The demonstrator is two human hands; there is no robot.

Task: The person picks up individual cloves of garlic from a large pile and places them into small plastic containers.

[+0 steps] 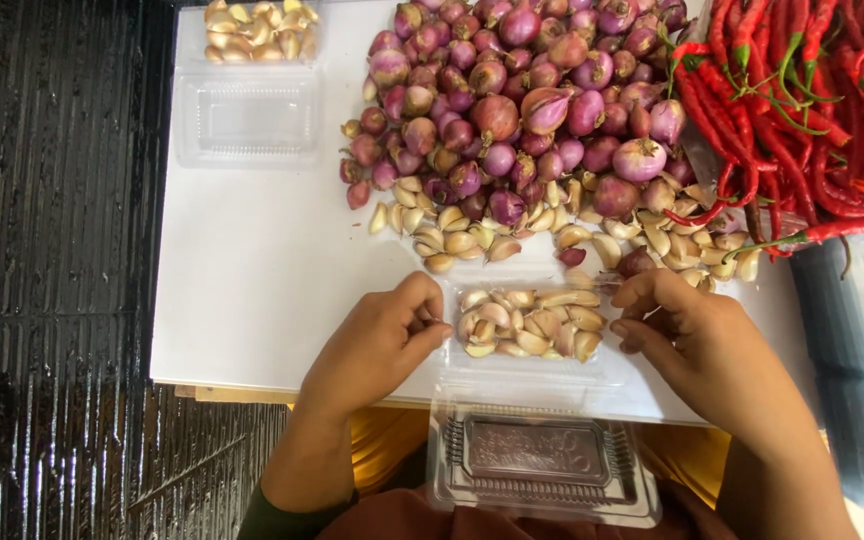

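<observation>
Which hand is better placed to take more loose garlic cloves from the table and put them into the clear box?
Probably the right hand. It sits at the clear box, just below loose garlic cloves near the chillies. The left hand rests on the box's other side, farther from any loose cloves.

Both forearms reach in over the near edge of the table [252, 300], angled toward each other. The left hand [377, 345] lies palm down, its fingers [422, 300] curled loosely inward. The right hand [697, 340] mirrors it, fingers [642, 295] bent and pinched toward the thumb, wrist slightly raised.
</observation>
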